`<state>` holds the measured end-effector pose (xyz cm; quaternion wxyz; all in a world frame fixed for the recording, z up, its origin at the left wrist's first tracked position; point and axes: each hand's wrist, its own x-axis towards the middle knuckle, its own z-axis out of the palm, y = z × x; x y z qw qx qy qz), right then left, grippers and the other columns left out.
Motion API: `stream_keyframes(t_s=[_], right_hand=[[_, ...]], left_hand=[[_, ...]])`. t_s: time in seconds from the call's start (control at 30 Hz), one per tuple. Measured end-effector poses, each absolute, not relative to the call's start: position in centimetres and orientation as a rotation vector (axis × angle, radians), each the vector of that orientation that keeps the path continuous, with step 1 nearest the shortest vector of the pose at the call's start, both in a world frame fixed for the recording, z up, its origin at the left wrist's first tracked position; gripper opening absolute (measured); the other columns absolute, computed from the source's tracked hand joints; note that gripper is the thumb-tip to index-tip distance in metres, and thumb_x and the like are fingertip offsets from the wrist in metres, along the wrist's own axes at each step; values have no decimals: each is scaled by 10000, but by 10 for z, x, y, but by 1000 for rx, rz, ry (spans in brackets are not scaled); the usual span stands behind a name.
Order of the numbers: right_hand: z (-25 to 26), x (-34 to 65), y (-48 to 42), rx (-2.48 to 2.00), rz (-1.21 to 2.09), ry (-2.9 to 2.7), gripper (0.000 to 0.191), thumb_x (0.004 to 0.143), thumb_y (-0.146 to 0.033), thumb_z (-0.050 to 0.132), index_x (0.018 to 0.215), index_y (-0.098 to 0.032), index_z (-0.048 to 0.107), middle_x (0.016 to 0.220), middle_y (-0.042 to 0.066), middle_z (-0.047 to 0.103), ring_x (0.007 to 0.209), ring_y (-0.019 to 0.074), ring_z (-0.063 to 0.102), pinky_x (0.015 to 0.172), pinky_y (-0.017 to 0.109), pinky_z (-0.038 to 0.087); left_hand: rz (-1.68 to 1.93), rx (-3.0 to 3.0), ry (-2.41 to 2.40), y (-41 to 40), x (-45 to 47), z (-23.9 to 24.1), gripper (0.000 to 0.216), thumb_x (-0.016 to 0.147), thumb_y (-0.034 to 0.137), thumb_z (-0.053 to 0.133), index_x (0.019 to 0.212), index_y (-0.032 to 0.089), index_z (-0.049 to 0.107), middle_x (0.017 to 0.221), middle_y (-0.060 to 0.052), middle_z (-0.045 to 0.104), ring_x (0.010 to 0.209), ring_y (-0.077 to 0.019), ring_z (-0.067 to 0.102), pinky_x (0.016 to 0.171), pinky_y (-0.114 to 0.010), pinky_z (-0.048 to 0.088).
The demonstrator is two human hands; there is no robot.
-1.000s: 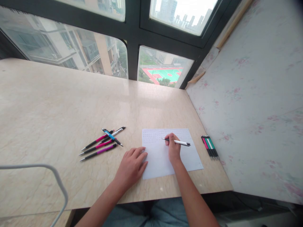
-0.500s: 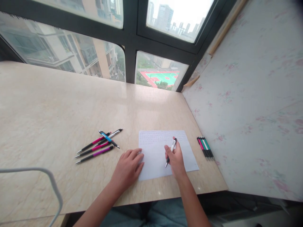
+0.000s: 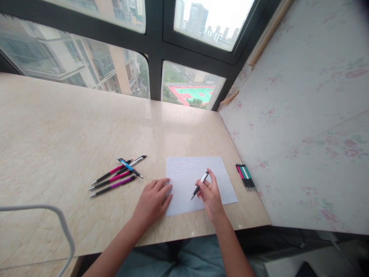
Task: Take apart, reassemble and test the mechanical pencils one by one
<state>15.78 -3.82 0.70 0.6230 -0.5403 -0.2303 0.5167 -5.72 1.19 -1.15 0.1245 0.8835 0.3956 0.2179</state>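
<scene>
Nearest, the left hand rested loosely spread, fingertips over the left edge of the paper. The right hand pinched a pen over the paper's middle, one finger reaching its far end. The pen looked light, stiff and slick, probably surest taken by its dark lower barrel.

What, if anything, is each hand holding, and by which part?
Right hand: a pen, held by its white upper half, tip free. Left hand: nothing gripped; it lies at the paper's edge.
</scene>
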Motion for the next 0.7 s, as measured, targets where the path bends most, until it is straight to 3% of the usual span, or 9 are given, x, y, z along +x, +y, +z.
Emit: stream_keyframes(t_s=[0.2,0.43,0.53,0.63,0.7], right_hand=[[5,157,-42,-1236,1130,-585,742,779,-319,716,1401,-268,316,792,3,666,559,102,505,496,206,372],[6,159,-43,-1269,1095,-634,934,794,-327,700,1509,-269,102,753,-28,622,526,98,466,475,205,365],[1,163,-44,-1322,1064,-657,801,784,-359,705,1454,-237,284,700,-50,573,502,93,440,461,203,349],[-8,170,-45,-1418,1019,-738,480,782,-425,690,1180,-179,586,682,-35,555,516,98,451,451,205,341],[-12,176,-47,-1509,932,-839,365,786,-459,673,998,-162,666,708,-5,591,568,120,499,489,224,384]], left_hand=[[644,2562,1144,13,-57,-11,220,882,227,522,1068,217,640,1218,-114,630,1045,-282,580,900,-465,466],[633,2582,1144,15,-57,-11,218,894,257,520,1067,211,646,1216,-115,636,1029,-285,590,890,-467,477],[639,2590,1145,16,-57,-11,219,892,264,525,1066,215,648,1210,-113,643,1030,-288,594,885,-465,483],[653,2593,1144,16,-57,-11,227,893,265,522,1073,206,648,1209,-120,646,1024,-290,599,883,-467,487],[667,2587,1150,16,-57,-11,237,893,261,520,1087,204,644,1209,-122,647,1023,-289,602,882,-466,490]])
